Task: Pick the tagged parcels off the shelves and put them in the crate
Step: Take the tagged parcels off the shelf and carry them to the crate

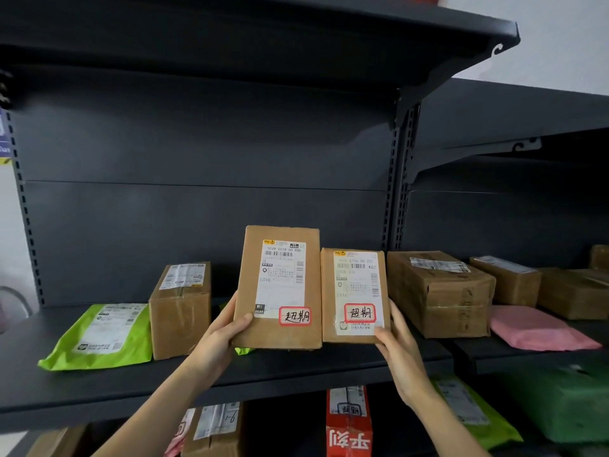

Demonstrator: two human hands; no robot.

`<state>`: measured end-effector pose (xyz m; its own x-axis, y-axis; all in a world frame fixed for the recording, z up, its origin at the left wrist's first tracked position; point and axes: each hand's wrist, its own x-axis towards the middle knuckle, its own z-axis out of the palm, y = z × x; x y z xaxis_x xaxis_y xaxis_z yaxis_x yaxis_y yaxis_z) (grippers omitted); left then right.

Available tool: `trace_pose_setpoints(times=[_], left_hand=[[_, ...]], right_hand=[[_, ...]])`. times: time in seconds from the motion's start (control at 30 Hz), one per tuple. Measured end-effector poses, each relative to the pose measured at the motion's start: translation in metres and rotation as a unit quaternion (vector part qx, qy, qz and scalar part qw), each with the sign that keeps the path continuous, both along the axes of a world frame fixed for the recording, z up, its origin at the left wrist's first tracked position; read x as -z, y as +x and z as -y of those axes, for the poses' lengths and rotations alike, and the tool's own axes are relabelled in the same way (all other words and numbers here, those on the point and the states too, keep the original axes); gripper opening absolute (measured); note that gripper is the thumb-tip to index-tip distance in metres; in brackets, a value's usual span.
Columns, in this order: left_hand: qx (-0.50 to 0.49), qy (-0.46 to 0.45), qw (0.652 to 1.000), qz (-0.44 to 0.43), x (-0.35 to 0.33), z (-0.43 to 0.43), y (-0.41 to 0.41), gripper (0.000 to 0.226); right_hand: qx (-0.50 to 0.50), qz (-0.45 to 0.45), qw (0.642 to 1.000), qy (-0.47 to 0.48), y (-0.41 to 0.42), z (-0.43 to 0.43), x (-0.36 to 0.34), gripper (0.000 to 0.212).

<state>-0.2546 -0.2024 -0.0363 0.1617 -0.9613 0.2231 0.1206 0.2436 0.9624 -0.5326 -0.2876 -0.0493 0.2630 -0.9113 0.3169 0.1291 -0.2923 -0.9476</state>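
My left hand (227, 331) pinches the taller parcel (280, 288), my right hand (397, 344) the shorter parcel (354, 295), both by bottom corners; I reckon either could tip free.

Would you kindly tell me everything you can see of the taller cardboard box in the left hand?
The taller box is plain brown cardboard, held upright with its broad face toward the camera, leaning slightly. A white shipping label with barcodes covers its upper right; a red-bordered tag with handwritten characters sits at the label's lower corner. The left hand grips its lower left corner, thumb on the front. Its right edge meets a shorter box, above the shelf.
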Motion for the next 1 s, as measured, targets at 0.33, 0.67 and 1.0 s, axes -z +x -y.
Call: trace_pose_setpoints(times=[0.33, 0.67, 1.0], left_hand=[[-0.086, -0.059, 0.990, 0.092, -0.006, -0.027, -0.006, 0.068], [-0.141, -0.073, 0.983, 0.096, -0.013, -0.056, -0.010, 0.064], [-0.203, -0.092, 0.970, 0.100, -0.021, -0.104, -0.001, 0.053]], right_hand=[[-0.002, -0.005, 0.999, -0.037, 0.006, -0.011, -0.009, 0.050], [-0.021, 0.006, 0.999, -0.046, 0.017, -0.019, -0.019, 0.048], [-0.071, 0.024, 0.995, -0.067, 0.048, -0.036, -0.029, 0.047]])
